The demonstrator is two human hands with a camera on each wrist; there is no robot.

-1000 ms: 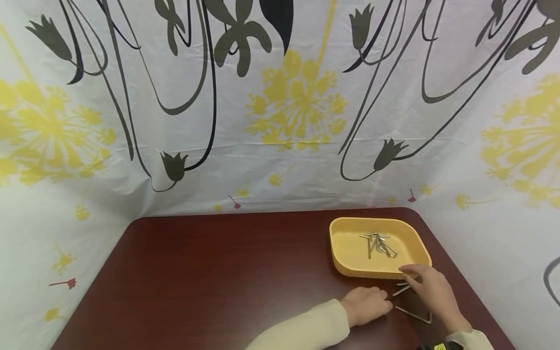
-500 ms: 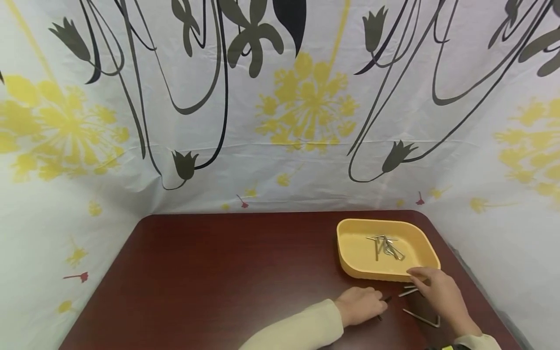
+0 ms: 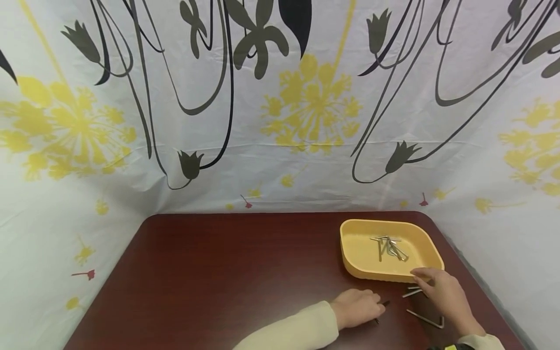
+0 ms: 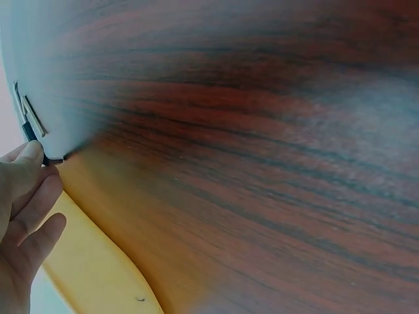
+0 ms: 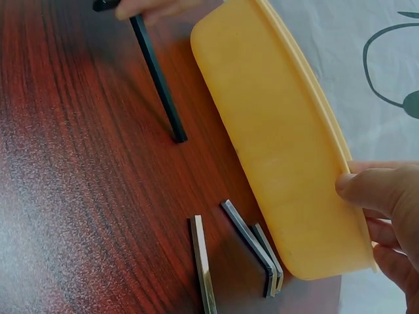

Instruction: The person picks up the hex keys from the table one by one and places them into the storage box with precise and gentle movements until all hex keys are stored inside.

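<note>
My left hand (image 3: 356, 307) pinches a black hex key (image 5: 157, 82) between thumb and fingers, just above or on the table, left of the loose keys. My right hand (image 3: 447, 295) holds the near right rim of a yellow plastic tray (image 3: 356, 260), thumb on the outer side in the right wrist view. Several silver hex keys (image 3: 391, 247) lie in a pile inside the tray. On the table in front of it, by my right hand, lie a larger silver hex key (image 3: 425, 319) and a couple of smaller hex keys (image 5: 252, 245) side by side.
The dark red wooden table (image 3: 245, 272) stretches to the left of the hands. A patterned white cloth (image 3: 262, 170) hangs behind the table and along both sides. A black watch-like band (image 3: 455, 347) sits at my right wrist.
My left hand has drawn the black hex key left, away from the silver keys. My right hand stays at the tray rim. The head view has shifted slightly.
</note>
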